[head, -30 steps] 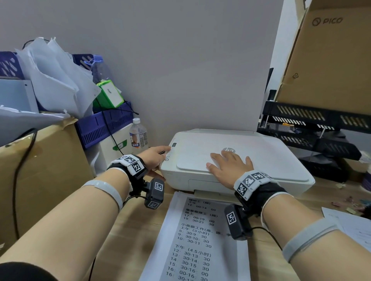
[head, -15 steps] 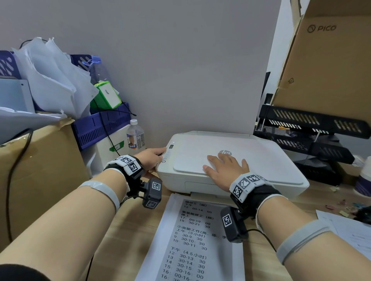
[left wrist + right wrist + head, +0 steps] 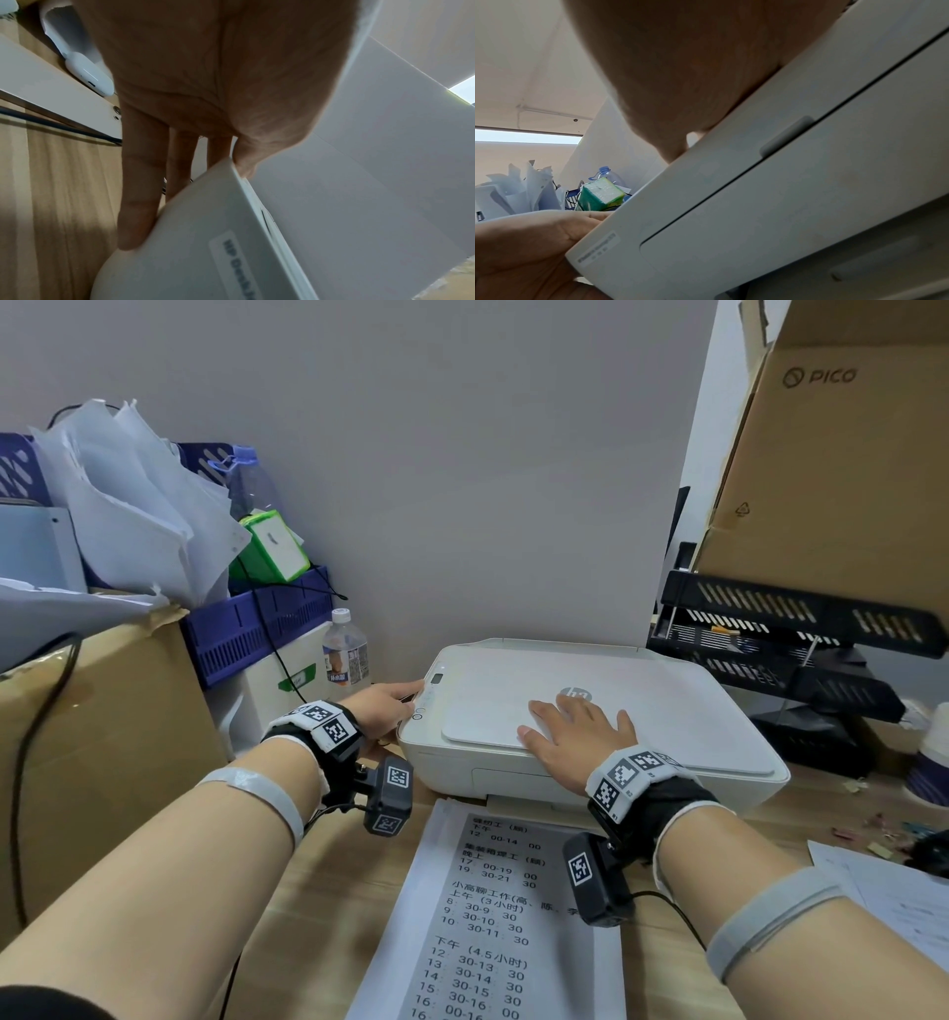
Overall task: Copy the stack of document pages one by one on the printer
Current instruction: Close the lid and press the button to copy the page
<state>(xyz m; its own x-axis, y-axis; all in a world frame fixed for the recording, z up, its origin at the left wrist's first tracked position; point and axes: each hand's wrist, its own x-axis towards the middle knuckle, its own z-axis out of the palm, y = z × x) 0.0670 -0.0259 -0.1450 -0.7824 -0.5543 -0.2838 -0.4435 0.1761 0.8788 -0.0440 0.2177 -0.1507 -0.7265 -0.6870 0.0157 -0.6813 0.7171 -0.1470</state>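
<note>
The white printer (image 3: 667,711) stands on the wooden desk against the wall, with its lid down. My right hand (image 3: 575,737) lies flat on the lid with its fingers spread. My left hand (image 3: 385,703) is at the printer's left edge; its thumb lies on the button panel (image 3: 429,698), and its straight fingers (image 3: 138,203) lie against the printer's side (image 3: 205,253). A printed page (image 3: 493,916) with black text lies on the desk in front of the printer, under my right wrist. The printer's front (image 3: 782,203) fills the right wrist view.
A cardboard box (image 3: 102,737), purple baskets (image 3: 257,624) with loose papers, and a water bottle (image 3: 345,649) crowd the left. Black paper trays (image 3: 796,634) and a large carton (image 3: 847,454) stand on the right. More sheets (image 3: 898,891) lie at the right desk edge.
Both hands stay where they were on the printer. Only the head view has shifted slightly.
</note>
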